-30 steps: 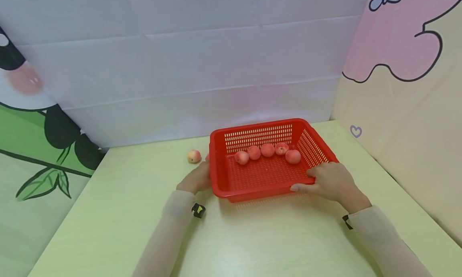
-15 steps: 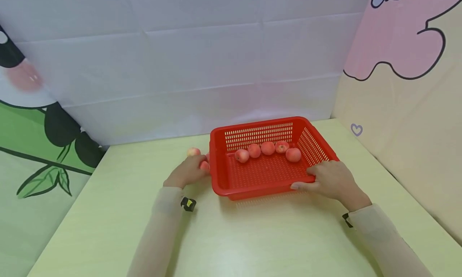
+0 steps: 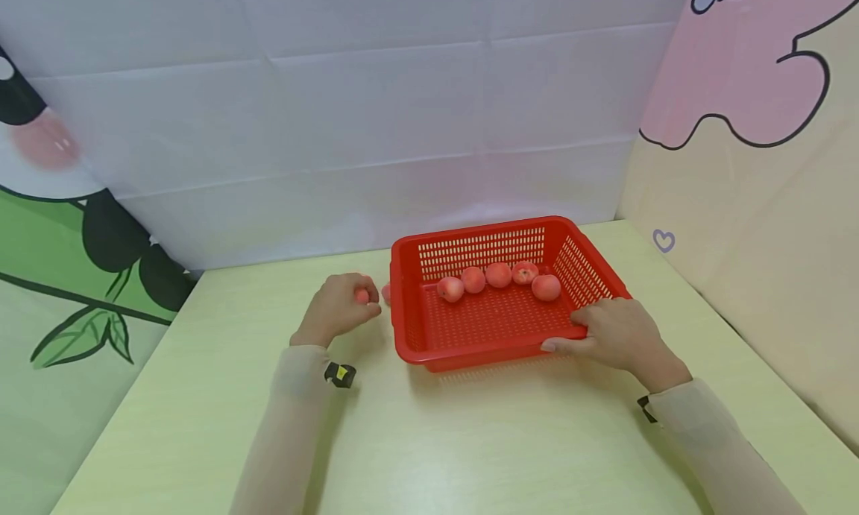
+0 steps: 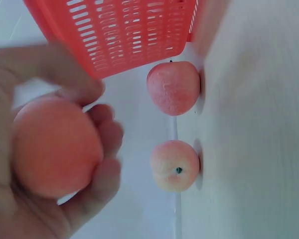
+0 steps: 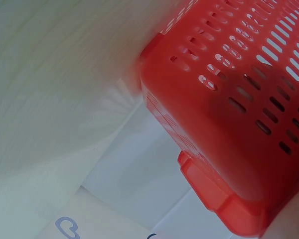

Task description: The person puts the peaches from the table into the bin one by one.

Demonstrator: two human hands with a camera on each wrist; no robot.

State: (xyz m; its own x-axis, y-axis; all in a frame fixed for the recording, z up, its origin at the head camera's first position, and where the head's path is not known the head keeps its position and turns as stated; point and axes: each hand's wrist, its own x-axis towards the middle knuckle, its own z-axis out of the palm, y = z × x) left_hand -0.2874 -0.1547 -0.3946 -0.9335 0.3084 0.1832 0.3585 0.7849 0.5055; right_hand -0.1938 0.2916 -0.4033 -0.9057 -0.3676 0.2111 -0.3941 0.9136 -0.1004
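Note:
My left hand [image 3: 335, 306] curls its fingers round a pink-orange peach [image 4: 57, 147], off the left side of a red plastic basket [image 3: 419, 357]. In the left wrist view, a pink peach [image 4: 174, 88] lies on the table beside the basket, and a paler peach [image 4: 174, 166] with a green stem end lies apart from it. The head view hides the paler one behind my left hand. Several peaches [image 3: 498, 275] sit inside the basket in a curved row toward its back. My right hand [image 3: 620, 340] grips the basket's rim at the front right corner.
A pale wooden table [image 3: 429, 440] carries everything. Behind it hangs a white cloth wall [image 3: 376, 127]. A cream panel [image 3: 751, 261] with cartoon drawings borders the right side, and a green cartoon panel [image 3: 67, 276] stands at the left.
My left hand has moved left, away from the basket's side, and now carries a peach. The right hand and the basket have stayed in place.

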